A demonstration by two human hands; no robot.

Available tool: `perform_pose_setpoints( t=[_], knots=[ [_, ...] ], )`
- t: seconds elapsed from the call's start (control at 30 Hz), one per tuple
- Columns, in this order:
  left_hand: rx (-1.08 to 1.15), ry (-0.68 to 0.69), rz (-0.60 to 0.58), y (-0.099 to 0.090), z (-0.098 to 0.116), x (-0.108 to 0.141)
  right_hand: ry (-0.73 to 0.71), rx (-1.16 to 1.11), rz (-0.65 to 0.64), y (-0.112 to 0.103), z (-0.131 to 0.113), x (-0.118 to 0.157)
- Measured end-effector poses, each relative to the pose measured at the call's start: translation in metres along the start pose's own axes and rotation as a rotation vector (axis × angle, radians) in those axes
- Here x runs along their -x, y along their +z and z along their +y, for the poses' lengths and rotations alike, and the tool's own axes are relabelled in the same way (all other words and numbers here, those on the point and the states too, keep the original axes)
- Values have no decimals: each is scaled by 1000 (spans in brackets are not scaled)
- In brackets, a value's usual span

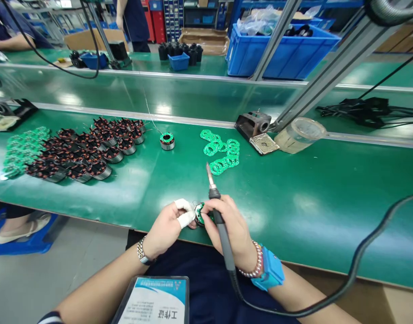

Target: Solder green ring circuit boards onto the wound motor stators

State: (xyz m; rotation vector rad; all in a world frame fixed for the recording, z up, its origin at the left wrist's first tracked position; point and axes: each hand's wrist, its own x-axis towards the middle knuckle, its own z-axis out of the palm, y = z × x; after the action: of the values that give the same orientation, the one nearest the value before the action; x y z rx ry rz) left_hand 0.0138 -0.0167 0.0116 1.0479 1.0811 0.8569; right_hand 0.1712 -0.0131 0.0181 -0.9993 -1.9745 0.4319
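Note:
Close to the table's front edge, my left hand (168,227) pinches a motor stator with a green ring circuit board (199,214) on top. White covers wrap some of its fingertips. My right hand (234,227) grips a soldering iron (226,245), whose tip points up and away over the table. Its thumb and fingertips also reach the board's right side, hiding part of it. Beyond the hands lies a loose group of green ring boards (223,164). A single stator with a green board (167,141) stands farther back, a thin wire rising near it.
Many wound stators (88,150) cover the left side, beside stacked green boards (26,150). A metal iron holder (255,123), a sponge (263,143) and a cloudy plastic tub (301,135) stand back right. The iron's cable (356,256) loops across the right. Other people are behind.

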Motion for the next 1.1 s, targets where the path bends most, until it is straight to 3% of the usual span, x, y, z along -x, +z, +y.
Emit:
perform_pose_setpoints(
  t=[0.17,0.37,0.57,1.1],
  knots=[
    [8,-33,19,0,1,-2,93,-91,-27,-26,1,1],
    [30,-64,16,-1,3,-4,57,-185,-52,-51,-1,1],
    [37,-87,40,-1,3,-4,102,-286,-104,-52,-4,-2],
    [16,-73,55,-1,4,-4,87,-260,-170,-53,-5,-4]
  ],
)
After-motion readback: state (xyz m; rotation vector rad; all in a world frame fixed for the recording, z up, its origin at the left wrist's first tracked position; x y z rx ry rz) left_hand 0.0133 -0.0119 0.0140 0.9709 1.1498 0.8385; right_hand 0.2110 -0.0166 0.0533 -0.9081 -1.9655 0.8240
